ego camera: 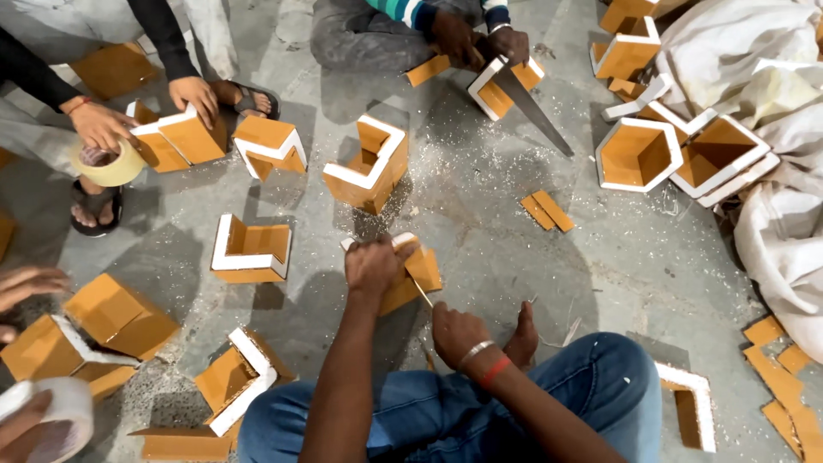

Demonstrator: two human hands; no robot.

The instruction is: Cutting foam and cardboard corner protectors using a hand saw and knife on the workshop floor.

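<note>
Orange-brown board piece [411, 279] with a white edge sits on the dusty concrete floor [480, 197], left hand [373, 266] in a closed grip on its top. Right hand [459, 334] is wrapped tight around a thin saw blade [422, 294] cutting into it. Similar pieces [251, 249] lie around.

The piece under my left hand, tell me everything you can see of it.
The piece is an angled section of orange-brown board with white cut edges, lying on the grey floor amid sawdust. The left hand presses down on its top; the right hand holds a thin tool against its lower edge.
</note>
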